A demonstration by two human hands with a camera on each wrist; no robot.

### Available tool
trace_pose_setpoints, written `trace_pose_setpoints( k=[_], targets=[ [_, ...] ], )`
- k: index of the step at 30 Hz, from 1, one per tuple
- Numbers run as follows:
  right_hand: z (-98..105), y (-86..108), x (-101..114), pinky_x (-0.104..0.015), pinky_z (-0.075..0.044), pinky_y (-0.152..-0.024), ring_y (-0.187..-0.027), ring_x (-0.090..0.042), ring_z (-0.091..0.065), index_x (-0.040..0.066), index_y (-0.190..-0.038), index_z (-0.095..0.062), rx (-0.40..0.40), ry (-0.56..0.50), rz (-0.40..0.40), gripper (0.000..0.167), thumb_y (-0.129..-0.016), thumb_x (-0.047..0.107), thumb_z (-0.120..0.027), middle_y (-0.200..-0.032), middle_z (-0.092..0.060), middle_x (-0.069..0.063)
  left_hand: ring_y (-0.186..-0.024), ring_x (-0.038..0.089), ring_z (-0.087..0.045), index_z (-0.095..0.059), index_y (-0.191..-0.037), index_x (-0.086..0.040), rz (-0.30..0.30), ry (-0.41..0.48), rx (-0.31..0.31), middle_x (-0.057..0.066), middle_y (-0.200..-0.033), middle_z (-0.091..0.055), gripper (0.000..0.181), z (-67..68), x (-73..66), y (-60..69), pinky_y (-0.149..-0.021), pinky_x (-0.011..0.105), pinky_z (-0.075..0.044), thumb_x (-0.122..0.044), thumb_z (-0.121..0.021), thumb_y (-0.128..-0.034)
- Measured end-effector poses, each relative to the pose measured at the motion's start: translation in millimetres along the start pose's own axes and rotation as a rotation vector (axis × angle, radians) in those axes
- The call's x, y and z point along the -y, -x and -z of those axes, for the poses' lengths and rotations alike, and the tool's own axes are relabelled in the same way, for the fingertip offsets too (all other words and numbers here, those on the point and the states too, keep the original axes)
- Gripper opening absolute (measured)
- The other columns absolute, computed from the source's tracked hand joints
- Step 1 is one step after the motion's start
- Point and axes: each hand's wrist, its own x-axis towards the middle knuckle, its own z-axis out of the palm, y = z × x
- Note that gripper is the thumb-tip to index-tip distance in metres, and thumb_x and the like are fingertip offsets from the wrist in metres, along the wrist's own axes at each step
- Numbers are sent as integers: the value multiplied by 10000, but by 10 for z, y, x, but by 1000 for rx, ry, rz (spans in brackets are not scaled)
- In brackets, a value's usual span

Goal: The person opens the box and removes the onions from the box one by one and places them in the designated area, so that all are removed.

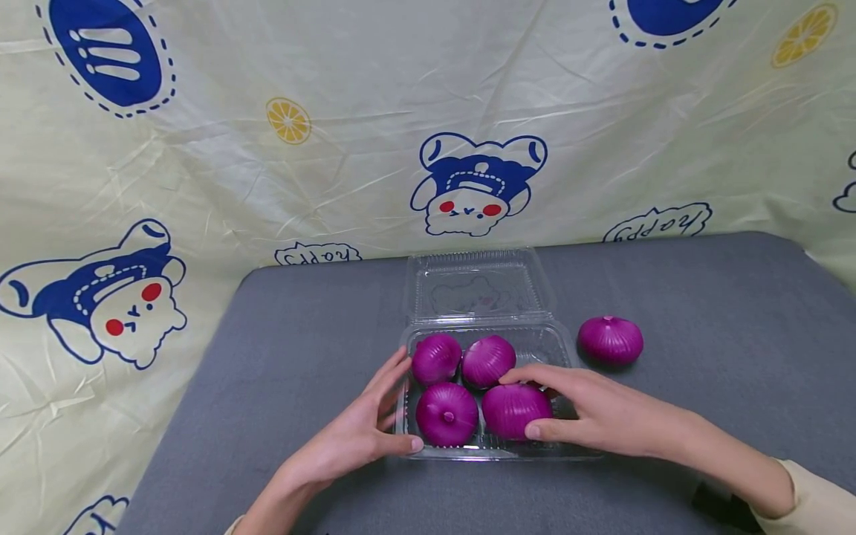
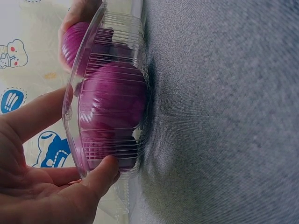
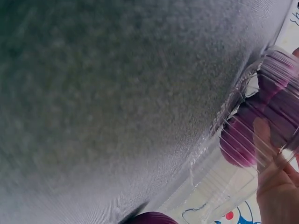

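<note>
A clear plastic clamshell box (image 1: 560,343) lies open on the table with several purple onions in its base. At its front right compartment, my right hand (image 1: 602,409) grips an onion (image 1: 518,413) between thumb and fingers. Left of that onion sits another onion (image 1: 447,416); behind them are a back left onion (image 1: 436,360) and a back right onion (image 1: 489,360). My left hand (image 1: 361,427) touches the box's left side with spread fingers, its thumb at the front left corner. The left wrist view shows the thumb (image 2: 103,175) against the ribbed wall.
One more onion (image 1: 610,342) stands on the grey cloth to the right of the box. The raised transparent lid (image 1: 478,286) extends towards the back edge of the table (image 1: 321,319). Behind hangs a printed curtain (image 1: 361,178). A dark object (image 1: 725,507) lies under the right forearm.
</note>
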Motion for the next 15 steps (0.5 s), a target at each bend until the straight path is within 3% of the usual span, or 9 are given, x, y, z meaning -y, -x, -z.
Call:
trace_pose_setpoints(
  k=[6, 15],
  targets=[
    [29, 11, -16, -297, -573, -787, -1166, -216, -545, 366, -1348, -527, -3, -51, 38, 502, -887, 342, -725, -1308, -560, 93, -1478, 282, -146, -161, -1579, -204, -8, -13, 1, -60, -1633, -35, 980, -3, 3, 0, -1148, 415, -265, -4, -758, -827],
    [76, -2, -9, -325, -566, -830, -1241, -225, -457, 360, -1385, -508, 1, -36, 90, 594, -848, 369, -761, -1366, -470, 108, -1480, 274, -140, -166, -1578, -183, -13, -18, 2, -81, -1631, -25, 972, -1, 11, 6, -1151, 423, -260, -2, -756, -826]
  ],
)
